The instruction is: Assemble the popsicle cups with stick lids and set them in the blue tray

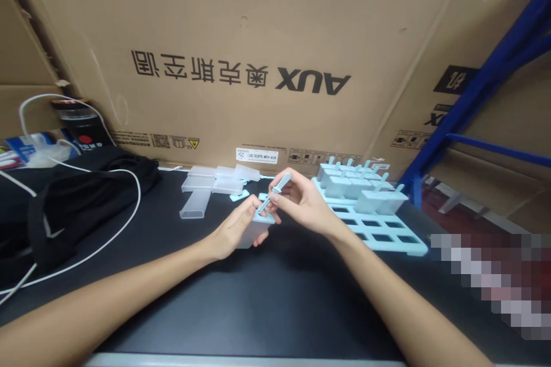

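My left hand [235, 228] is closed around a translucent popsicle mold [250, 235] topped by a light blue lid. A light blue popsicle stick [282, 182] is pinched in my right hand [301, 200], tilted, with its lower end at the lid's opening. How deep it goes in is hard to see. Beyond my hands lie several clear empty mold sleeves [194, 204] and a light blue lid piece [239, 195]. To the right is a light blue rack [394, 243] with rectangular slots; several assembled molds [359, 188] with sticks upright fill its back part.
A large cardboard box [241, 23] walls off the back of the black table [267, 309]. Black cloth [94, 206], a white cable [136, 206] and a dark jar [81, 123] are at the left. A blue metal frame [456, 112] slants along the right.
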Demonstrator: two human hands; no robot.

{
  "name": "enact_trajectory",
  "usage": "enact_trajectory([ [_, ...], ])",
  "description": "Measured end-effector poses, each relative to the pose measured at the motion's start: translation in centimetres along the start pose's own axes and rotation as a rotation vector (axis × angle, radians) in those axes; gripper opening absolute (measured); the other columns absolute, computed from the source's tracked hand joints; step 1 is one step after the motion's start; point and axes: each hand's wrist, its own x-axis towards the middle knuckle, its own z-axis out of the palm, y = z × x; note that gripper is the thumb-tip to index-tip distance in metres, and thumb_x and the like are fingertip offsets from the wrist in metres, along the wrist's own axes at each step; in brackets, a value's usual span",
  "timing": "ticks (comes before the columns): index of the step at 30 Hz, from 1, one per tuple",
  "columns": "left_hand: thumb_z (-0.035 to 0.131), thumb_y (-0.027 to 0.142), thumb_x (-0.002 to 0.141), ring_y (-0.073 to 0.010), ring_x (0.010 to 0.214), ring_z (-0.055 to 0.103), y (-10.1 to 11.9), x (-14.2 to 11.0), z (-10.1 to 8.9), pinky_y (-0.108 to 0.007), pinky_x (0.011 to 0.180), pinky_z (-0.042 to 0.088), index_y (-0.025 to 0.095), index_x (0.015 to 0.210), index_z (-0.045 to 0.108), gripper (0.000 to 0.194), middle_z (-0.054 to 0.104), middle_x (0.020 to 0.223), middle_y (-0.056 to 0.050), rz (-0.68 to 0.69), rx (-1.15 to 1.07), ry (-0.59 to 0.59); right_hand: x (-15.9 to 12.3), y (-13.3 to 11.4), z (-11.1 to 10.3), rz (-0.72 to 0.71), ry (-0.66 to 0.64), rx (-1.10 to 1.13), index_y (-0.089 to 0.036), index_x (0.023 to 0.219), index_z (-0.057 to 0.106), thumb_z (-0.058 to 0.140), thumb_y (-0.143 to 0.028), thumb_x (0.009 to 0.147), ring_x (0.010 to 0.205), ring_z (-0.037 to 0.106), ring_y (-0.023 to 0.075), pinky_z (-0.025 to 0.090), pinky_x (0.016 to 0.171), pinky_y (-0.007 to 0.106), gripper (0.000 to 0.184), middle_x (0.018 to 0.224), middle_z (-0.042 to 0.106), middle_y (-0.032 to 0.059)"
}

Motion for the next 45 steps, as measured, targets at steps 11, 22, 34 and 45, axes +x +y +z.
enact_trajectory([
  [11,0.052,0.039,0.096,-0.0111,0.053,0.057,0.1,-0.2,0.0,-0.024,0.055,0.042,0.022,0.097,0.035,0.024,0.061,0.068,0.003,0.014,0.042,-0.007,-0.7,-0.2,0.5,-0.064,0.034,-0.271,-0.022,0.09,0.055,0.062,-0.024,0.081,0.068,0.059,0.013,0.05,0.066,0.028,0.012,0.081,0.06,-0.0006],
  [22,0.05,0.043,0.097,-0.0121,0.054,0.059,-0.3,-0.4,0.1,-0.025,0.053,0.046,0.023,0.096,0.034,0.026,0.061,0.063,0.004,0.07,0.111,0.067,-0.9,0.5,0.5,0.074,-0.072,-0.289,-0.02,0.095,0.055,0.06,-0.03,0.087,0.07,0.056,0.0125,0.044,0.063,0.026,0.013,0.081,0.06,-0.0002],
  [34,0.046,0.037,0.099,-0.012,0.054,0.06,-0.1,-0.3,0.0,-0.026,0.054,0.046,0.023,0.095,0.029,0.022,0.069,0.084,-0.004,0.091,-0.004,0.006,-0.8,0.7,0.5,0.205,-0.215,-0.121,-0.019,0.099,0.057,0.064,-0.047,0.085,0.066,0.061,0.0143,0.047,0.063,0.028,0.033,0.072,0.063,0.0001],
  [45,0.056,0.023,0.082,-0.0126,0.068,0.054,-0.1,3.5,1.1,-0.026,0.063,0.04,0.024,0.095,0.02,0.038,0.052,0.086,0.002,0.237,0.167,-0.117,-0.2,-4.7,-2.4,0.01,-0.334,-0.912,-0.018,0.086,0.073,0.072,-0.026,0.076,0.068,0.061,0.0142,0.041,0.064,0.024,0.013,0.08,0.071,0.0033],
])
